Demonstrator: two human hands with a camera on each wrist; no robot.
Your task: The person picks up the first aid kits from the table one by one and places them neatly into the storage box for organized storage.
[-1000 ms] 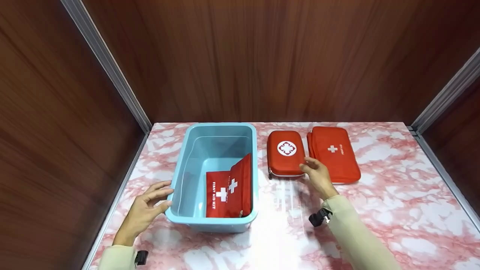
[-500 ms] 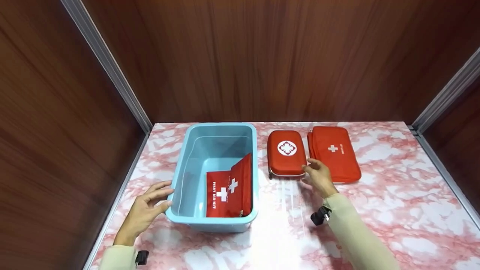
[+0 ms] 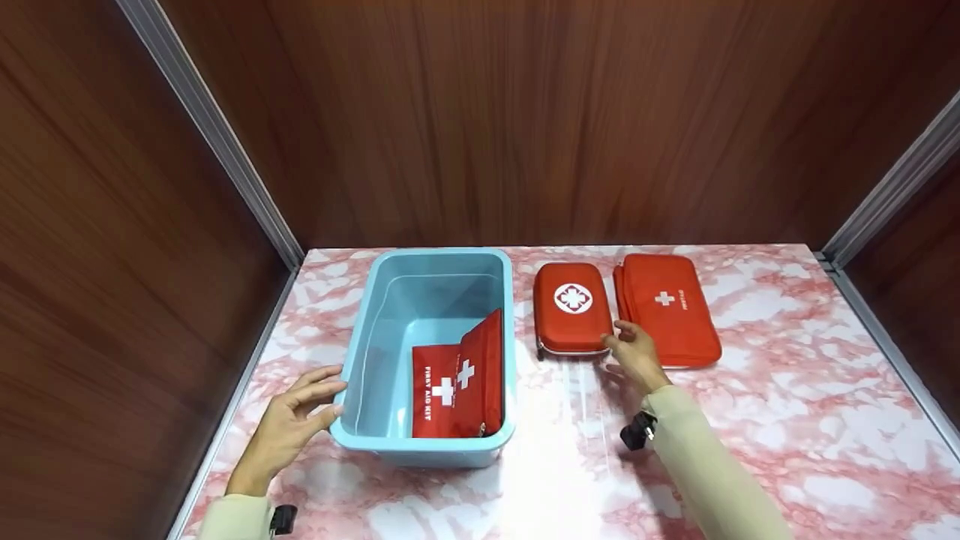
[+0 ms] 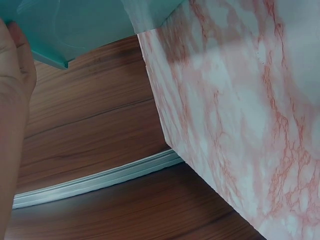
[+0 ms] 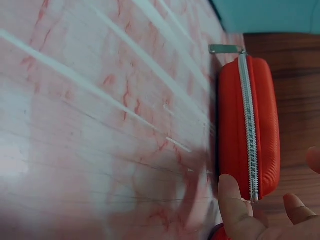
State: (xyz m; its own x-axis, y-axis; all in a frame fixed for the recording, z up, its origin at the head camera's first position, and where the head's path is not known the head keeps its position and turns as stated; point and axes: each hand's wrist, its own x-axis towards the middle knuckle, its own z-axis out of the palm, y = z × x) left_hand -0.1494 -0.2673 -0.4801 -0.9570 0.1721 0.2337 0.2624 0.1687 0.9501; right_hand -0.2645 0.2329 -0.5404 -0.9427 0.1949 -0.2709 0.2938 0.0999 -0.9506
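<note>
A blue plastic bin (image 3: 424, 444) stands on the table, with two red first aid pouches (image 3: 454, 390) inside. The pouches overlap, one leaning against the right wall. My left hand (image 3: 289, 424) is at the bin's left rim, fingers loosely bent and fingertips against or very near it. Right of the bin lies a red zippered hard case (image 3: 574, 319) with a white round cross emblem. My right hand (image 3: 637, 356) is at its near right corner, the fingers spread apart. In the right wrist view, the thumb (image 5: 230, 192) reaches the zippered case's (image 5: 250, 125) corner.
A larger red first aid pouch (image 3: 671, 322) lies flat to the right of the hard case. The pink-and-white marbled table (image 3: 810, 420) is bounded by brown wood-grain panels (image 3: 480, 120) at the back and sides. Metal strips (image 3: 225, 142) run along the corners.
My right hand has moved slightly down and right along the hard case's near corner. The left hand, bin and pouches stay essentially where they were; the view shifts a little.
</note>
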